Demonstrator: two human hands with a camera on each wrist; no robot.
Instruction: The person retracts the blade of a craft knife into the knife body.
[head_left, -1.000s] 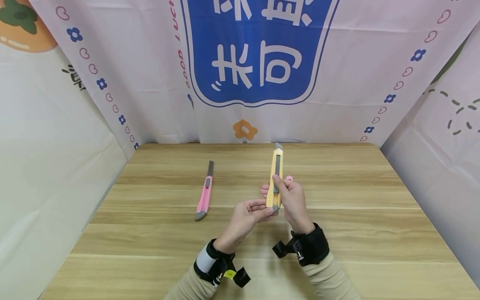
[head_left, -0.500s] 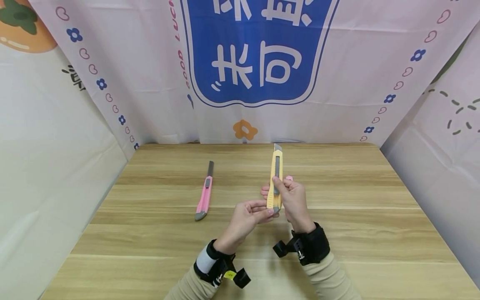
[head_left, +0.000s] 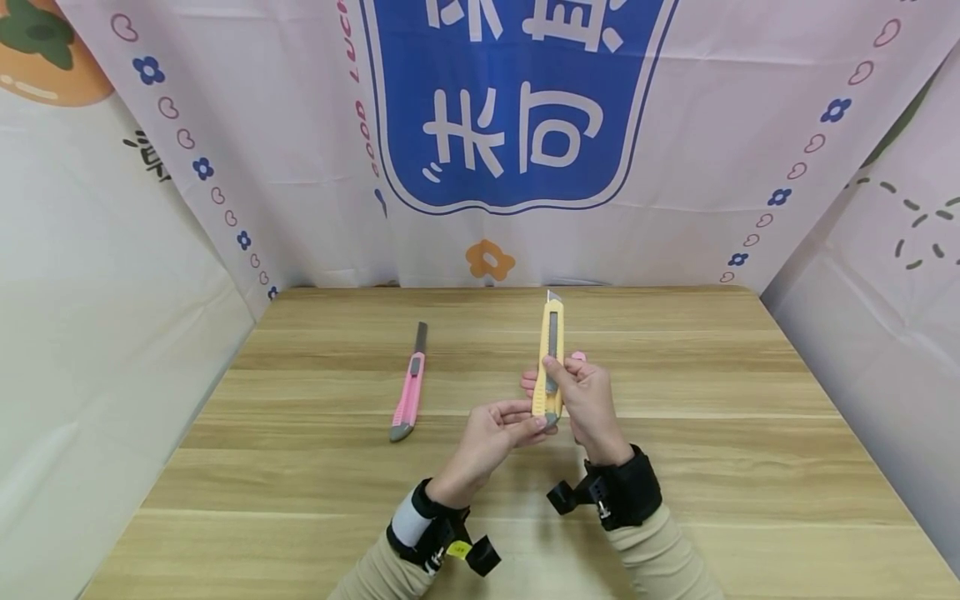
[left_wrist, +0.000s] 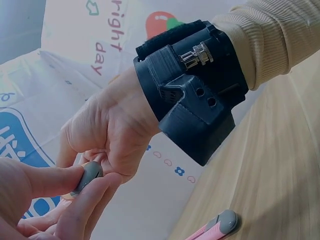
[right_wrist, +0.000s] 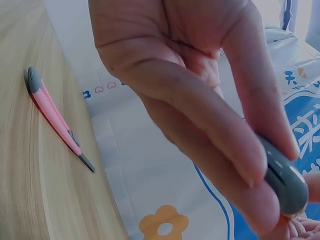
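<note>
A yellow utility knife is held up over the table, a short length of blade showing at its top. My left hand pinches its grey bottom end between thumb and fingers, which the left wrist view shows closely at the grey end cap. My right hand grips the body, with the thumb on the grey slider; its other fingers are partly behind the knife. To the left, a pink utility knife lies on the table with its blade extended.
A small pink piece shows behind my right hand; the rest of it is hidden. The wooden tabletop meets a printed cloth at its far edge. Black camera mounts sit on both wrists.
The yellow knife has tipped slightly left and its blade end sits a little lower. My right thumb has moved slightly down and left with it. The pink knife has not moved.
</note>
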